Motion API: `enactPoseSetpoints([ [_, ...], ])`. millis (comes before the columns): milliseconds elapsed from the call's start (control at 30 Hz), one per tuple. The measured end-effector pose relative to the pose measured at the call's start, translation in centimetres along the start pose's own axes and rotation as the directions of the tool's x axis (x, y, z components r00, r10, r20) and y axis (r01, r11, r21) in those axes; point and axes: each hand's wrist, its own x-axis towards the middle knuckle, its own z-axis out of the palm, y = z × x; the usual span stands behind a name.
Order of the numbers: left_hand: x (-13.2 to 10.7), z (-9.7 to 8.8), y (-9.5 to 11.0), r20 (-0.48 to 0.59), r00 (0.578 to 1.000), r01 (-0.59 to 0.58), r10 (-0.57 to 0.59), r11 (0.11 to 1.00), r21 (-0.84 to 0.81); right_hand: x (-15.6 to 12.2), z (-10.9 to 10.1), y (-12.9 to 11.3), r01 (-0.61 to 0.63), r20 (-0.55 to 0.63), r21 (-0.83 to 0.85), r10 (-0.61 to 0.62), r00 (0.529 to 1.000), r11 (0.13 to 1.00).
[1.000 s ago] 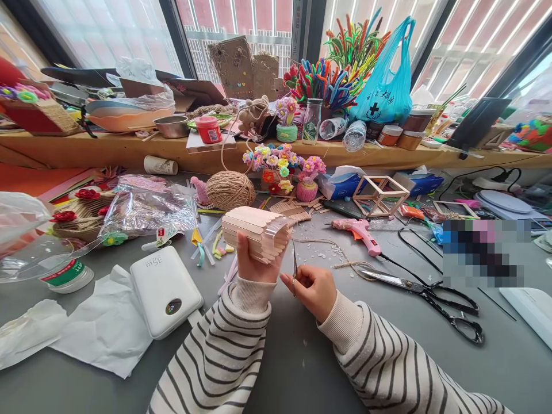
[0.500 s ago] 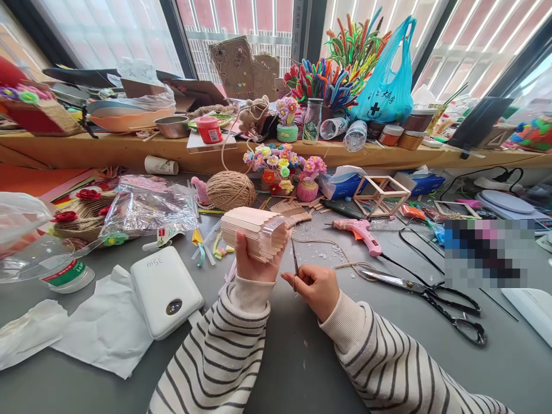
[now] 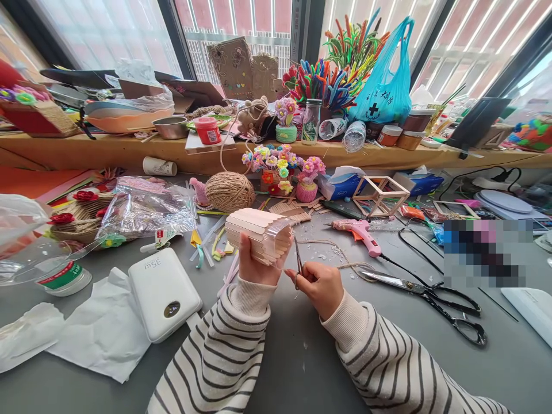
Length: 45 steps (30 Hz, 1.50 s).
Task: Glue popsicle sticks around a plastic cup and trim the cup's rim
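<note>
Tilted on its side above the table is a clear plastic cup [image 3: 254, 230] covered with pale wooden craft sticks, its open end facing right. My left hand [image 3: 257, 261] is wrapped round it from below, thumb on the near side. A small pair of scissors [image 3: 298, 259] is in my right hand [image 3: 319, 286], fingers curled at the handle loops and blades pointing up beside the cup's rim. A thin clear strip seems to hang near the rim, too fine to make out fully. Jute cord [image 3: 328, 244] lies on the table just beyond.
A pink glue gun [image 3: 357, 233] and large black-handled scissors [image 3: 425, 293] lie to the right. On the left are a white power bank [image 3: 164, 293] and white tissue [image 3: 101, 328]. Behind stand a ball of twine [image 3: 230, 191], a wooden cube frame [image 3: 382, 195] and a crowded shelf [image 3: 181, 152].
The stick-covered cup has turned slightly, its open end now showing more toward me. The small scissors have shifted a little right, and their blades look more parted.
</note>
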Motion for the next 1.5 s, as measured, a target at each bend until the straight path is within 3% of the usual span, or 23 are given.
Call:
enactPoseSetpoints([
  [300,0.11,-0.15,-0.48,-0.007,0.999,0.035,-0.036,0.998,-0.048,0.17,-0.32,0.1,0.035,-0.007,-0.041,-0.035,0.999,0.999],
  [633,0.27,-0.57,-0.13,-0.022,0.994,0.107,-0.109,0.991,-0.085,0.21,-0.07,0.84,0.171,-0.101,-0.107,-0.182,0.978,0.98],
  [833,0.29,-0.53,-0.36,-0.044,0.994,0.095,-0.099,0.992,-0.085,0.19,-0.14,0.55,0.144,-0.075,-0.133,-0.155,0.985,0.981],
  [1000,0.32,-0.79,-0.46,0.02,0.986,0.168,-0.167,0.983,-0.071,0.29,-0.45,0.56,0.133,-0.069,-0.147,-0.144,0.987,0.98],
  [1200,0.38,-0.95,-0.39,0.031,0.989,0.144,-0.142,0.985,-0.09,0.34,-0.18,0.86,0.156,-0.106,-0.096,-0.166,0.98,0.983],
  [1367,-0.04,-0.37,-0.08,0.122,0.983,0.142,-0.137,0.989,-0.034,0.61,-0.55,0.21,0.046,-0.063,0.076,-0.041,0.997,0.996],
  [1500,0.04,-0.38,0.0,0.212,0.971,0.091,-0.112,0.99,0.107,0.76,-0.94,-0.08,-0.173,0.131,0.355,0.135,0.982,0.919],
])
